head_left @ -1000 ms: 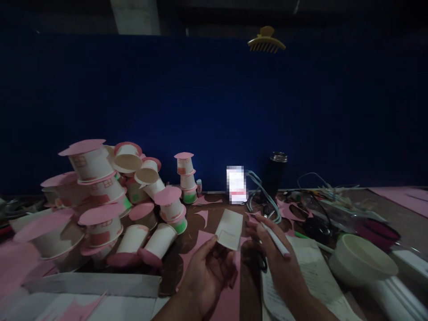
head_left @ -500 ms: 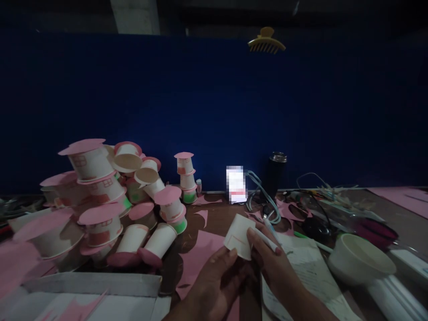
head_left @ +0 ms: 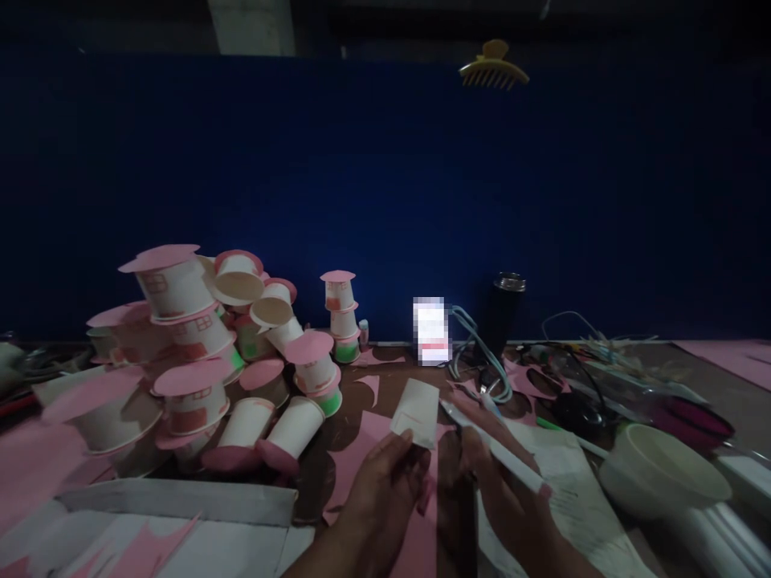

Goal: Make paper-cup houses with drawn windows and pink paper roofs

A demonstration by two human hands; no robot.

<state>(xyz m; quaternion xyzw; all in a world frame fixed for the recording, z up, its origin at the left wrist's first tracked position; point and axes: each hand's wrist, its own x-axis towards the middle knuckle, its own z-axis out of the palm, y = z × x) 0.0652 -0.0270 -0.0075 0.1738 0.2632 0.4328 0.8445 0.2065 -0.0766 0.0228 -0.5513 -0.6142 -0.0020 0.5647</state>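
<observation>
My left hand is closed around the lower end of a small white paper cup, tilted above the pink paper. Thin reddish lines are drawn on the cup's side. Just to the right, my right hand grips a white marker with a pinkish back end; its tip points up and left towards the cup, a short gap away. Beneath the right forearm lies a sheet with writing.
Several paper cups with pink paper tops crowd the left. A stacked cup tower stands at the back, beside a lit phone, a cable and a black bottle. A white box sits front left, a pale bowl at right.
My right hand has come off the cup and moved right, with the marker swung to point at the cup. The left hand keeps hold of the cup, now slightly turned. The view shifts a little.
</observation>
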